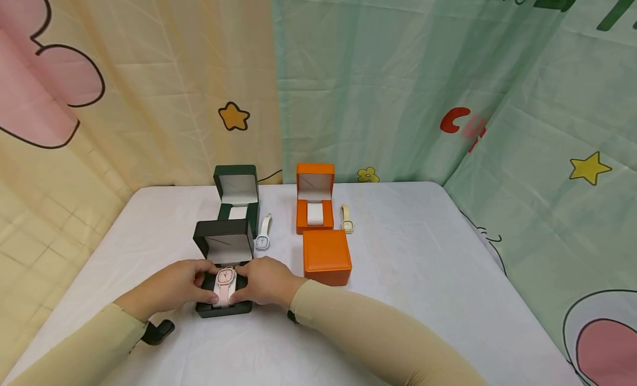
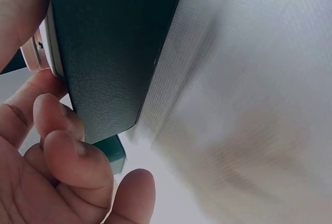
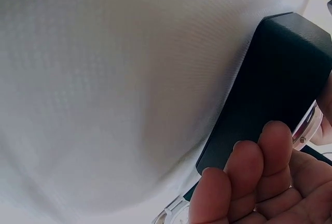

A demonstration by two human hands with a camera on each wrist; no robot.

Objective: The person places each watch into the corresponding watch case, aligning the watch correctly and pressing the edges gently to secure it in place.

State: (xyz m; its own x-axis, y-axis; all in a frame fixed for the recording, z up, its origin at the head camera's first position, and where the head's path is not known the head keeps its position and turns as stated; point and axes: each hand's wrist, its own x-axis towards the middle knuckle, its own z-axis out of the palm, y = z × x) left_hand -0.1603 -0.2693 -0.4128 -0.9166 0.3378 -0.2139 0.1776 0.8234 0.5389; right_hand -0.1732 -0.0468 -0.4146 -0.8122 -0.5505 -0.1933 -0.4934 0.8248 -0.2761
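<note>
Step in hand, as judged: seating the pink watch (image 1: 225, 276) in the front green box (image 1: 224, 309). The watch lies in the box's base, on a white cushion (image 1: 232, 289), in front of the box's raised lid (image 1: 226, 230). Fingers of the left hand (image 1: 180, 283) and right hand (image 1: 266, 281) pinch watch and cushion from either side. The next move likely calls for even downward pressure, then release. Watch: rounded-square pink dial, pale rim, pale pink strap.
</note>
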